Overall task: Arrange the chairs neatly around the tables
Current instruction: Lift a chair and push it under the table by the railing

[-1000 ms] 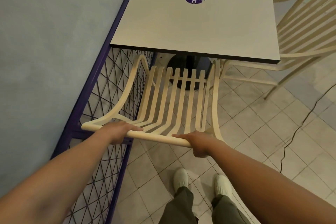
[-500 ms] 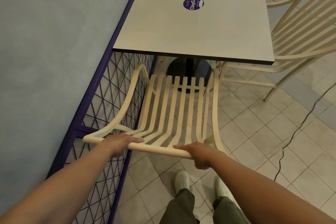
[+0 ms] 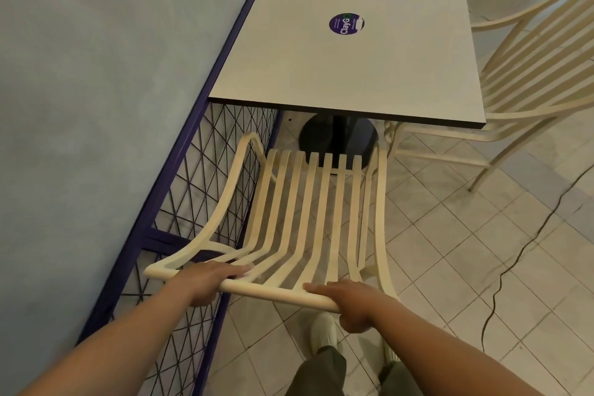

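A cream slatted chair [image 3: 308,212] stands in front of me, facing the square grey table [image 3: 353,74]. Its seat front lies just short of the table's near edge. My left hand [image 3: 209,280] grips the left part of the chair's top rail. My right hand [image 3: 350,299] grips the right part of the same rail, fingers curled over it. A second cream chair [image 3: 530,67] stands at the table's right side.
A purple wire-mesh fence [image 3: 180,235] backed by a grey wall runs close along the chair's left side. The table's black round base [image 3: 337,138] sits ahead of the seat. A black cable [image 3: 514,260] trails over the tiled floor at right. My shoes [image 3: 321,331] are behind the chair.
The chair has come back from the table, so its seat front is out from under the top. My view has risen and takes in the far table edge. Both hands keep their grip.
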Demonstrator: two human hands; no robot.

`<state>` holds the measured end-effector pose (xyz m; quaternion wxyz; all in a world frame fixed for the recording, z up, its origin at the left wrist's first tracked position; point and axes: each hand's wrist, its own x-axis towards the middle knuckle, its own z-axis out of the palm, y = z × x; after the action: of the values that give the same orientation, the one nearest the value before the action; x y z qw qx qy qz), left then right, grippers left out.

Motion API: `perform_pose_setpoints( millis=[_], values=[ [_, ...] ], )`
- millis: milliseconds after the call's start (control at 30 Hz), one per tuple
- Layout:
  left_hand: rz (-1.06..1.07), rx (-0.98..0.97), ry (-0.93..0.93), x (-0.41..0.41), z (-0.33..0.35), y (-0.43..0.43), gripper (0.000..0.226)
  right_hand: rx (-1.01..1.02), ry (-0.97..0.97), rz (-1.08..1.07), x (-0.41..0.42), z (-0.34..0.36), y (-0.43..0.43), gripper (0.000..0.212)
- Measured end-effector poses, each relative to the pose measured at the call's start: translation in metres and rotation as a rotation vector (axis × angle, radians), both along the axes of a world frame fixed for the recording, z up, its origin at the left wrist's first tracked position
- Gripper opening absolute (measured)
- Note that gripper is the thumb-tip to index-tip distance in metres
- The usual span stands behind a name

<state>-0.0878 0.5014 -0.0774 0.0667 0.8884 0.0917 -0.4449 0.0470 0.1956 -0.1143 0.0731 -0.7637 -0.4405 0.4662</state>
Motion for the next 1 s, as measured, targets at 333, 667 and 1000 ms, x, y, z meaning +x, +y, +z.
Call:
perform_pose_setpoints(
  millis=[333,667,1000],
  values=[
    [-0.058,-0.028,0.055,0.006,-0.003,0.006,0.1,-0.033,0.02,0.002,0.0,-0.003,0.0,0.105],
    [-0.057,-0.012,0.013,0.026,-0.004,0.023,0.104,0.002,-0.023,-0.013,0.02,-0.001,0.012,0.101],
    [-0.028,-0.011,-0.047,0.056,-0.012,0.038,0.099,-0.013,-0.067,-0.053,0.048,-0.003,0.023,0.102]
  ],
)
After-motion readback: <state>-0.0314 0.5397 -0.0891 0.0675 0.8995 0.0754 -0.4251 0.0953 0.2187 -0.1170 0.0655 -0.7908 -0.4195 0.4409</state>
